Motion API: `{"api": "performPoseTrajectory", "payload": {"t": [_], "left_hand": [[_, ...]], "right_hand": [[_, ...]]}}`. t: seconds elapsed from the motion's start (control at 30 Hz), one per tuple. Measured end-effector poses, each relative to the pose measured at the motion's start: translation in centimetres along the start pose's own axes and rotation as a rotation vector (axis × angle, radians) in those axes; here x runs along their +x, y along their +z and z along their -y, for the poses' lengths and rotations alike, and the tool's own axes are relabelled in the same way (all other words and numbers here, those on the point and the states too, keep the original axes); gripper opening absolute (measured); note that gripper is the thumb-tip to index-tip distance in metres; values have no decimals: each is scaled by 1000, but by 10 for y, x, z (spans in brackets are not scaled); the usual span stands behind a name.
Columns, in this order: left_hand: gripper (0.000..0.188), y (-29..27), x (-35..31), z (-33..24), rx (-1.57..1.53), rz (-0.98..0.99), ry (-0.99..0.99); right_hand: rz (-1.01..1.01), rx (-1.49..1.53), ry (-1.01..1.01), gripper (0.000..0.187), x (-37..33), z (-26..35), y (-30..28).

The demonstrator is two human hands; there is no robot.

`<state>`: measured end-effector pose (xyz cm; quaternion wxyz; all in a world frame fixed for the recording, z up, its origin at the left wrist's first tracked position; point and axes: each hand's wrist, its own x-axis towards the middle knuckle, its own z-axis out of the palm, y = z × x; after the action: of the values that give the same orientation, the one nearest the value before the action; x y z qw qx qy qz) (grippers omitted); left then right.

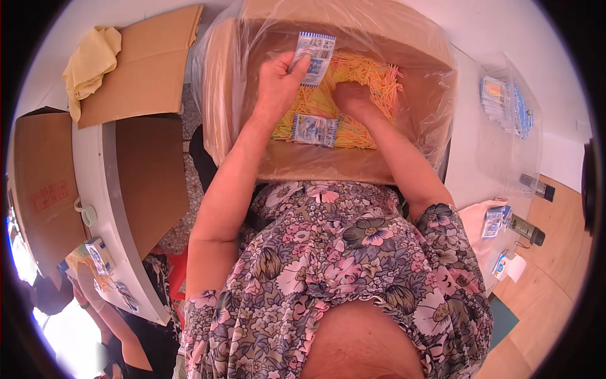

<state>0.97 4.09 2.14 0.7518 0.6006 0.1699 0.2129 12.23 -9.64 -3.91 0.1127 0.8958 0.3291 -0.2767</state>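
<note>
In front of me stands a cardboard box (284, 165) lined with clear plastic film. Many thin yellow, orange and pink sticks (384, 71) fill its bottom. Between the thumb and fingers of my left hand (278, 81) is a small flat packet (320, 50), clear with blue and white striped ends, raised over the box's far side. My right hand (353, 100) reaches down among the sticks, and its fingers are hidden from view. A second packet (314, 130) of the same kind lies on the sticks near the box's front wall, below both hands.
A clear plastic bin (505, 151) on the right holds a stack of packets (505, 101). Nearer are a pink cloth (476, 221) and a dark bottle-like object (527, 230). Cardboard sheets (142, 63), a yellow cloth (95, 57) and another person's arm (123, 328) are on the left.
</note>
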Motion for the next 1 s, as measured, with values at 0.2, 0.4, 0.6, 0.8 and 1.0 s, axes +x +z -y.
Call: {"api": "performPoseTrajectory", "payload": {"t": [0.2,0.4,0.6,0.8,1.0], "left_hand": [[18,-2,2,0,15,-8,-16],[18,-4,4,5,-52,-9,-25],[17,-4,3,0,33,-8,-37],[17,-2,3,0,32,-32,-34],[17,-6,2,-1,15,-32,-45]], "right_hand": [[-377,50,-238,22,-18,-4,-6],[-455,652,-204,21,-1,-18,-7],[144,1623,81,17,9,-27,-11],[-23,1848,-130,17,46,-29,-28],[108,1850,-139,13,36,-25,-19]]}}
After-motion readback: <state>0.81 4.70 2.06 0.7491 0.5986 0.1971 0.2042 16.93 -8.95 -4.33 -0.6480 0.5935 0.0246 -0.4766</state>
